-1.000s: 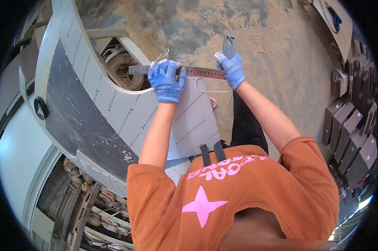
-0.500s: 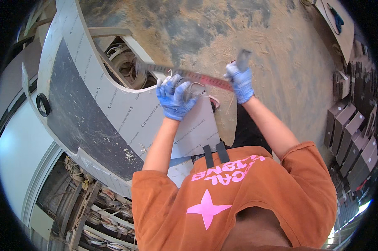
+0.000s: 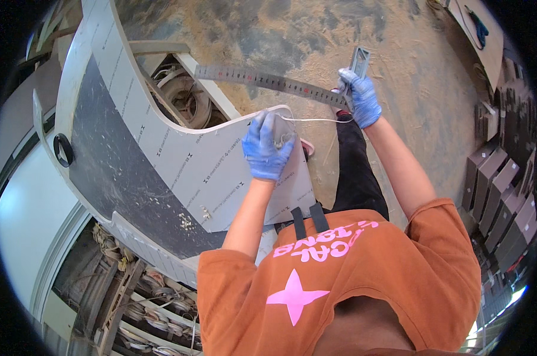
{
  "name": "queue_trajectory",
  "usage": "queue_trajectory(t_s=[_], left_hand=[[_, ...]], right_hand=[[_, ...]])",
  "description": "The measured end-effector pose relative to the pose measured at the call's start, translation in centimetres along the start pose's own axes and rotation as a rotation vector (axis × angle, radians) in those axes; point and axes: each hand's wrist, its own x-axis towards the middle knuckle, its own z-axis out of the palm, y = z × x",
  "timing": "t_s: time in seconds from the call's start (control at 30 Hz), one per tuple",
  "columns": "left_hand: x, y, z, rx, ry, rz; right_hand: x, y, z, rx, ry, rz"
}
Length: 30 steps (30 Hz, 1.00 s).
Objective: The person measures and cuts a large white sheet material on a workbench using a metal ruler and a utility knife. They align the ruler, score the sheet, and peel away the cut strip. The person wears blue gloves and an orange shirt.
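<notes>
Dust [image 3: 408, 74] streaks the floor [image 3: 230, 35] beside the curved grey panel [image 3: 179, 157].

Both bare forearms [image 3: 247, 221] extend ahead of orange-brown shirt [image 3: 363, 270]. Left hand [image 3: 267, 147], blue-gloved, nearer shirt, fingers bent. Right hand [image 3: 362, 102], also gloved, farther out from shirt, fingers curled in grip.

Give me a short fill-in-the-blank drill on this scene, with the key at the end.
1. The right hand holds a try square whose ruled blade points toward the picture's ____ edge.
2. Over the curved grey panel, the left hand wears a glove coloured ____.
3. The star on the orange T-shirt is ____.

Missing words: left; blue; pink.
</notes>
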Motion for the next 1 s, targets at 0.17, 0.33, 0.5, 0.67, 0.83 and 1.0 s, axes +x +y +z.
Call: queue_trajectory(t_s=[0.17,0.33,0.5,0.67,0.83,1.0], left_hand=[[2.2,0.2,1.0,-0.127,-0.158,0.096],[-0.6,0.6,0.0,-0.593,0.135,-0.150],[-1.6,0.0,-2.0,-0.346,0.043,0.229],[0.1,-1.3,-3.6,-0.276,-0.057,0.404],[2.3,-2.7,-3.5,0.158,0.184,0.268],[5.0,-5.0,-2.2,0.230,0.080,0.216]], right_hand=[[0.5,-0.1,-2.2,0.208,0.035,0.102],[1.4,-3.2,-4.3,0.386,0.180,-0.029],[-0.4,1.7,-0.6,-0.234,-0.088,-0.090],[-0.8,3.7,2.4,-0.350,-0.113,-0.156],[-0.2,1.9,4.0,-0.436,-0.154,-0.158],[0.4,2.5,4.6,-0.498,-0.185,-0.202]])
